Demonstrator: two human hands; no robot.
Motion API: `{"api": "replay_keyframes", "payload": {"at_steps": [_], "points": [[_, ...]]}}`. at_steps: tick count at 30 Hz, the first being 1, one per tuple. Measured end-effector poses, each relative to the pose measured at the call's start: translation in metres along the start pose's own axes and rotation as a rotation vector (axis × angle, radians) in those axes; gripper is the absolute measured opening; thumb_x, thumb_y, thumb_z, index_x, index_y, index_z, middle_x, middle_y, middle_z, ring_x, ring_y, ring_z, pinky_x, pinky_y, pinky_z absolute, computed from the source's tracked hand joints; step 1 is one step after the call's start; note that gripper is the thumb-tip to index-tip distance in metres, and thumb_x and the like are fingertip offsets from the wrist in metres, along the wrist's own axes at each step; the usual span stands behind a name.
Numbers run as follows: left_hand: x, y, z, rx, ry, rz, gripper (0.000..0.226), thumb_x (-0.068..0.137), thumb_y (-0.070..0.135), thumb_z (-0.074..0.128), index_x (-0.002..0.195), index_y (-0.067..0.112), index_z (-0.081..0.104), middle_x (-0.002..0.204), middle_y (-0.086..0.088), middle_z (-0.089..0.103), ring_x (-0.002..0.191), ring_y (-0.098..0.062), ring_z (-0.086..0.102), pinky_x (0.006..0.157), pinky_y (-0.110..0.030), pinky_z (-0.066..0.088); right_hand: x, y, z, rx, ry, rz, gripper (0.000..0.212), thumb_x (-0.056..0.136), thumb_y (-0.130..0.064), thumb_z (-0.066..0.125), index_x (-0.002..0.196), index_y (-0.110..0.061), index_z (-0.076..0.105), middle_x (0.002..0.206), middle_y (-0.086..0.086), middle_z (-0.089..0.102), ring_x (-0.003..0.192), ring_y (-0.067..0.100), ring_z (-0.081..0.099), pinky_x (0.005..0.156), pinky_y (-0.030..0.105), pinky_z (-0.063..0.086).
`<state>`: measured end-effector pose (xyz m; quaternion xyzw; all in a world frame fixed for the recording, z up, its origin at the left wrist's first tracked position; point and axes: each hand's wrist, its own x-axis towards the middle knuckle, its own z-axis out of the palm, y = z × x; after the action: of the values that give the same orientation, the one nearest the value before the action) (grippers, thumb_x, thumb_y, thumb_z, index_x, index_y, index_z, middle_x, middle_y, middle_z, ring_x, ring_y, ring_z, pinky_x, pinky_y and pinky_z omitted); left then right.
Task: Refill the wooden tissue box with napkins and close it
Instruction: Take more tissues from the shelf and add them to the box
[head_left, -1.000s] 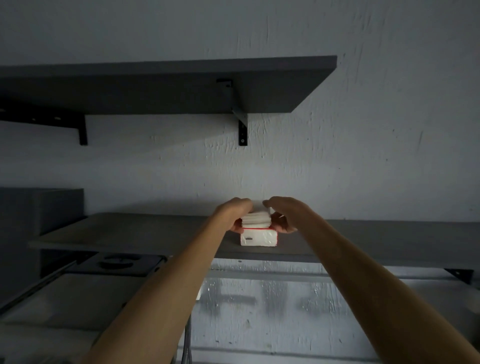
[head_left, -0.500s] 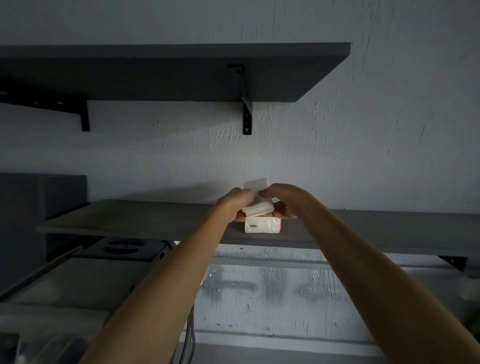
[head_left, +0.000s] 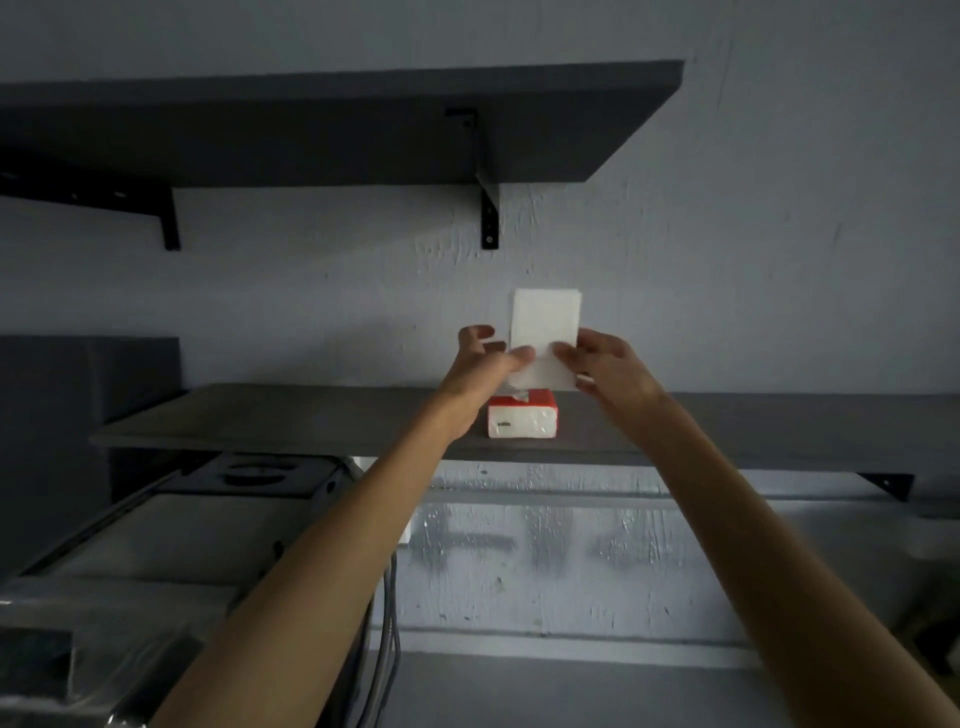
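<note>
A white stack of napkins (head_left: 545, 325) stands upright in the air above a red and white napkin pack (head_left: 522, 422). My left hand (head_left: 480, 366) pinches the stack's lower left edge and my right hand (head_left: 605, 366) holds its lower right edge. The pack lies on the grey lower shelf (head_left: 311, 421), its top torn open. No wooden tissue box is in view.
A second dark shelf (head_left: 337, 124) hangs higher on the white wall, on black brackets. A grey cabinet (head_left: 78, 384) stands at the left. Below the lower shelf sit a pale appliance (head_left: 171, 535) and hanging cables (head_left: 387, 649).
Both hands have lifted the napkin stack out of the pack and turned it upright; a second ago it lay flat on top of the pack.
</note>
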<state>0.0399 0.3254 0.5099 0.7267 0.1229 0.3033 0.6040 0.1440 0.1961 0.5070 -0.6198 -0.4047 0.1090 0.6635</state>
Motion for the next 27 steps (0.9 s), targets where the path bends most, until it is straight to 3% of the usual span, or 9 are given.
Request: {"api": "replay_keyframes", "payload": {"at_steps": [4, 8, 13, 16, 18, 20, 22, 24, 27], "points": [[-0.056, -0.021, 0.035, -0.101, -0.168, 0.141, 0.066, 0.082, 0.015, 0.071, 0.138, 0.021, 0.038, 0.126, -0.002, 0.062, 0.113, -0.02, 0.061, 0.095, -0.033, 0.051, -0.078, 0.018, -0.037, 0.087, -0.065, -0.171, 0.037, 0.095, -0.007, 0.053, 0.131, -0.008, 0.051, 0.125, 0.018, 0.061, 0.115, 0.032, 0.059, 0.093, 0.046, 0.051], [-0.121, -0.069, 0.092, 0.026, -0.322, 0.229, 0.051, 0.088, 0.022, 0.064, 0.133, 0.03, 0.04, 0.132, 0.009, 0.056, 0.121, -0.007, 0.054, 0.101, -0.028, 0.046, -0.17, 0.056, -0.071, -0.065, 0.047, -0.209, 0.041, 0.089, -0.007, 0.052, 0.129, -0.002, 0.046, 0.107, 0.013, 0.063, 0.093, 0.027, 0.059, 0.076, 0.042, 0.05], [-0.19, -0.139, 0.188, 0.095, -0.454, 0.217, 0.055, 0.093, 0.004, 0.054, 0.136, 0.019, 0.022, 0.127, 0.019, 0.043, 0.117, 0.006, 0.044, 0.103, -0.019, 0.036, -0.277, 0.125, -0.129, -0.15, 0.058, -0.098, 0.055, 0.091, -0.005, 0.048, 0.143, -0.008, 0.031, 0.138, 0.006, 0.05, 0.131, 0.017, 0.046, 0.11, 0.031, 0.038], [-0.223, -0.173, 0.251, 0.056, -0.515, 0.112, 0.053, 0.094, 0.003, 0.051, 0.129, 0.03, 0.021, 0.126, 0.017, 0.04, 0.121, 0.011, 0.04, 0.105, -0.016, 0.033, -0.321, 0.157, -0.164, -0.202, 0.114, -0.056, 0.06, 0.09, 0.008, 0.049, 0.143, -0.015, 0.031, 0.136, -0.015, 0.051, 0.132, 0.008, 0.045, 0.11, 0.023, 0.036], [-0.241, -0.19, 0.287, 0.001, -0.499, 0.013, 0.051, 0.094, 0.01, 0.052, 0.125, 0.038, 0.022, 0.129, 0.008, 0.043, 0.126, 0.0, 0.043, 0.105, -0.022, 0.039, -0.342, 0.171, -0.181, -0.227, 0.147, -0.059, 0.064, 0.091, 0.009, 0.048, 0.14, -0.029, 0.031, 0.134, -0.014, 0.05, 0.13, 0.009, 0.045, 0.107, 0.02, 0.037], [-0.256, -0.208, 0.32, -0.032, -0.467, -0.026, 0.053, 0.092, 0.008, 0.052, 0.126, 0.036, 0.021, 0.13, 0.002, 0.044, 0.126, -0.005, 0.046, 0.103, -0.025, 0.042, -0.359, 0.186, -0.202, -0.23, 0.177, -0.041, 0.065, 0.092, 0.007, 0.047, 0.139, -0.037, 0.033, 0.135, 0.001, 0.049, 0.13, 0.017, 0.046, 0.107, 0.029, 0.04], [-0.273, -0.225, 0.35, -0.039, -0.451, -0.04, 0.057, 0.093, 0.003, 0.051, 0.132, 0.028, 0.018, 0.131, 0.005, 0.043, 0.125, -0.001, 0.046, 0.104, -0.025, 0.042, -0.376, 0.206, -0.225, -0.219, 0.217, 0.003, 0.061, 0.091, 0.009, 0.049, 0.138, -0.029, 0.037, 0.131, 0.007, 0.051, 0.125, 0.021, 0.05, 0.107, 0.038, 0.042], [-0.291, -0.246, 0.376, -0.052, -0.403, -0.078, 0.057, 0.093, 0.001, 0.05, 0.135, 0.024, 0.018, 0.131, 0.002, 0.045, 0.123, -0.001, 0.048, 0.104, -0.023, 0.041, -0.394, 0.226, -0.245, -0.185, 0.238, 0.067, 0.053, 0.091, 0.01, 0.053, 0.134, -0.019, 0.043, 0.124, 0.0, 0.057, 0.119, 0.018, 0.055, 0.102, 0.036, 0.046], [-0.321, -0.292, 0.408, 0.023, -0.315, -0.121, 0.053, 0.092, 0.002, 0.052, 0.129, 0.03, 0.027, 0.128, -0.005, 0.047, 0.121, -0.002, 0.05, 0.104, -0.023, 0.041, -0.429, 0.26, -0.262, -0.206, 0.262, 0.167, 0.05, 0.089, 0.011, 0.057, 0.123, -0.026, 0.054, 0.113, -0.004, 0.065, 0.107, 0.017, 0.062, 0.09, 0.034, 0.052]]}}
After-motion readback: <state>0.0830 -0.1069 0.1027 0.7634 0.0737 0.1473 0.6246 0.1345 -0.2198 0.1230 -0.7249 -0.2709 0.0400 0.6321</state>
